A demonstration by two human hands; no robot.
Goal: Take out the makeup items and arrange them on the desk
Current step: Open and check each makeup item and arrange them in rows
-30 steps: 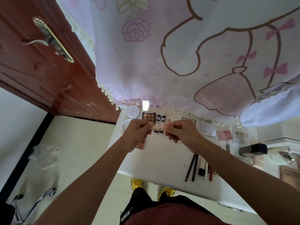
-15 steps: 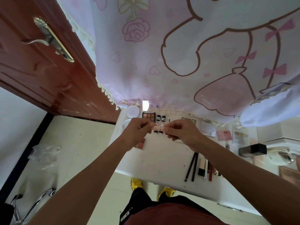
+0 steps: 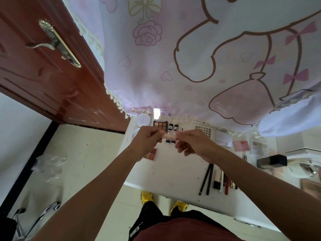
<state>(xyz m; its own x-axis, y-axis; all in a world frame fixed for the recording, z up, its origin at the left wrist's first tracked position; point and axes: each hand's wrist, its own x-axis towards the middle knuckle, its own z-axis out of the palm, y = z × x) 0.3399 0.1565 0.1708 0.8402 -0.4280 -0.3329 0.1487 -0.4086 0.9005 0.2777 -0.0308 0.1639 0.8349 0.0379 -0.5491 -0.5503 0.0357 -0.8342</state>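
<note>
White counter (image 3: 173,171) sits below; above it, left hand (image 3: 147,138) and right hand (image 3: 192,143) each pinch one end of the pink cosmetic tube (image 3: 169,136); lower it level, placing it near the eyeshadow palette (image 3: 160,125).

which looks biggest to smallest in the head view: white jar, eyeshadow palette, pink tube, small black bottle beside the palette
1. white jar and eyeshadow palette: about alike, not ranked.
2. pink tube: ends hidden in left hand and right hand, nearer the camera, so unsure.
3. small black bottle: smallest.
</note>
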